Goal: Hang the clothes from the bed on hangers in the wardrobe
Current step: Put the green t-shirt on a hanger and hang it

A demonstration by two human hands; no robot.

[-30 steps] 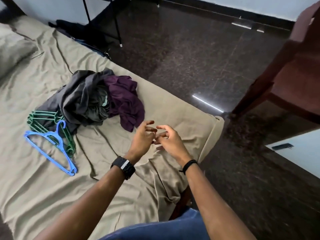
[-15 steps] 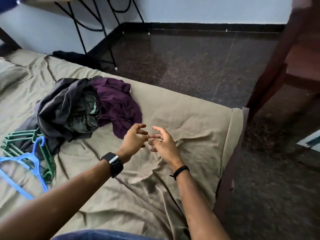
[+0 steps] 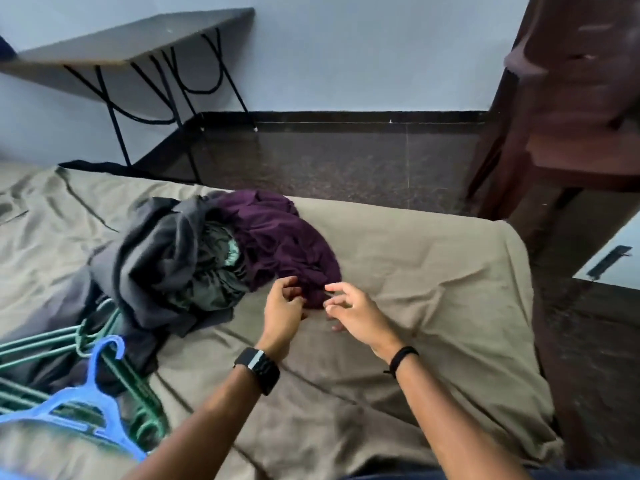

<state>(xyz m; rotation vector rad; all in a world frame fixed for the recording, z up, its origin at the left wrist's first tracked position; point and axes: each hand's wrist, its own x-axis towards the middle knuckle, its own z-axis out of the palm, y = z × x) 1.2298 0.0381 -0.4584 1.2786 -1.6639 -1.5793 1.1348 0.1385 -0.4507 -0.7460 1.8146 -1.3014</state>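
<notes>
A heap of clothes lies on the bed (image 3: pixel 433 271): a purple garment (image 3: pixel 280 237) on the right, a grey one (image 3: pixel 159 258) on the left, something dark green (image 3: pixel 214 265) between them. My left hand (image 3: pixel 282 306) and my right hand (image 3: pixel 349 306) hover at the purple garment's near edge, fingers loosely curled, holding nothing. A blue hanger (image 3: pixel 86 400) lies on several green hangers (image 3: pixel 104 341) at the lower left.
The bed carries an olive sheet and ends at the right beside dark wooden furniture (image 3: pixel 571 116). A small table with black wire legs (image 3: pixel 138 53) stands against the back wall. Dark polished floor (image 3: pixel 346 157) lies beyond the bed.
My view has lifted and swung left, closer to the bed. Both hands have moved forward from over the bare sheet to the purple garment's edge and drawn slightly apart.
</notes>
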